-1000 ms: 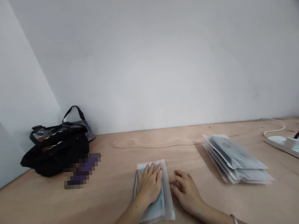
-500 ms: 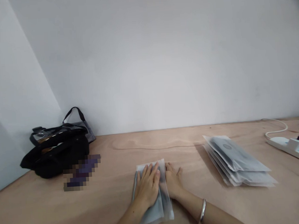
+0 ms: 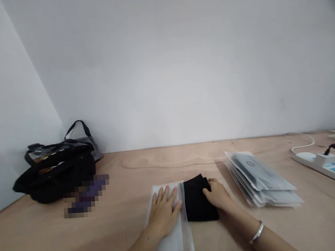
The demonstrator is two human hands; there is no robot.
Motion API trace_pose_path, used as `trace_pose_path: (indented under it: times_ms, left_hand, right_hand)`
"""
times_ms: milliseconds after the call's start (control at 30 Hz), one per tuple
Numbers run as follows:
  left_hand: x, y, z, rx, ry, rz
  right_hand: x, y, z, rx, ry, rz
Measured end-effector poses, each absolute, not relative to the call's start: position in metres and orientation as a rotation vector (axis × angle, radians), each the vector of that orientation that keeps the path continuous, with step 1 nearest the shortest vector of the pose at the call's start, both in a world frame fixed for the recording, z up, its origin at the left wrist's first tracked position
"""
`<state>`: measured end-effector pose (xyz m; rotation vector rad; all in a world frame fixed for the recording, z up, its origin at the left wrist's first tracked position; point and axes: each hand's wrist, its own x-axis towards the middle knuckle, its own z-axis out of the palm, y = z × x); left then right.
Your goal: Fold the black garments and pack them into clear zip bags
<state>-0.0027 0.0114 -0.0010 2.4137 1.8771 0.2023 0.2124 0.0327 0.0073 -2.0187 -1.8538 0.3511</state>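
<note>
A frosted, see-through bag (image 3: pixel 174 238) lies flat near the table's front, with a white sheet showing inside it. My left hand (image 3: pixel 163 213) rests on the bag with its fingers spread. Folded black cloth (image 3: pixel 199 201) sticks out at the bag's right edge; whether its left part is inside or under the bag cannot be told. My right hand (image 3: pixel 217 194), with a silver bangle on the wrist, grips the cloth's right edge between thumb and fingers.
A stack of several filled frosted bags (image 3: pixel 258 176) lies to the right. Farther right are a white power strip (image 3: pixel 308 158) and cables. At the left stand a black bag (image 3: pixel 65 177) and a striped bag (image 3: pixel 96 147), beside a pixelated purple item (image 3: pixel 89 192).
My right hand has moved right from the bag's edge and now grips the black cloth, which has come into view. My left hand remains on the bag. The view has shifted slightly.
</note>
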Motion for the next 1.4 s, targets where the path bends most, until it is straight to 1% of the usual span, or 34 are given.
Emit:
trace_pose_path:
  times_ms: [100,167,233,433,533,767,1000,1100,1167,1300,1400]
  left_hand:
    - [0.001,0.008,0.004,2.474,1.912,0.224]
    - [0.007,0.002,0.008,2.506,1.915,0.297]
    - [0.014,-0.005,0.010,2.487,1.892,0.327]
    - [0.018,-0.011,0.000,2.457,1.796,0.155]
    - [-0.005,0.001,-0.004,2.466,1.833,0.134]
    - [-0.082,0.013,-0.002,2.391,2.009,0.068]
    - [-0.115,0.009,-0.001,2.420,1.986,0.091]
    - [-0.102,0.012,0.010,2.462,1.958,0.302]
    - [-0.079,0.015,0.019,2.500,1.840,0.430]
    - [-0.012,0.025,0.021,2.599,1.457,0.444]
    - [0.031,0.036,0.008,2.592,1.401,0.482]
  right_hand:
    - [0.220,0.021,0.020,-1.996,-1.884,0.176]
    - [0.212,0.008,0.025,-1.859,-1.989,-0.022]
    - [0.199,-0.007,0.025,-1.722,-2.113,-0.104]
    - [0.177,-0.022,-0.006,-1.771,-2.234,0.099]
    - [0.183,-0.004,-0.010,-1.737,-2.268,0.089]
    - [0.189,0.050,-0.002,-1.705,-2.260,0.036]
    - [0.186,0.059,-0.010,-1.652,-2.197,-0.038]
    - [0.191,0.056,-0.011,-1.670,-2.051,-0.070]
    - [0.195,0.055,-0.012,-1.748,-1.909,-0.088]
    - [0.204,0.056,-0.015,-1.946,-1.658,-0.079]
    - [0.208,0.058,-0.018,-1.972,-1.603,0.016]
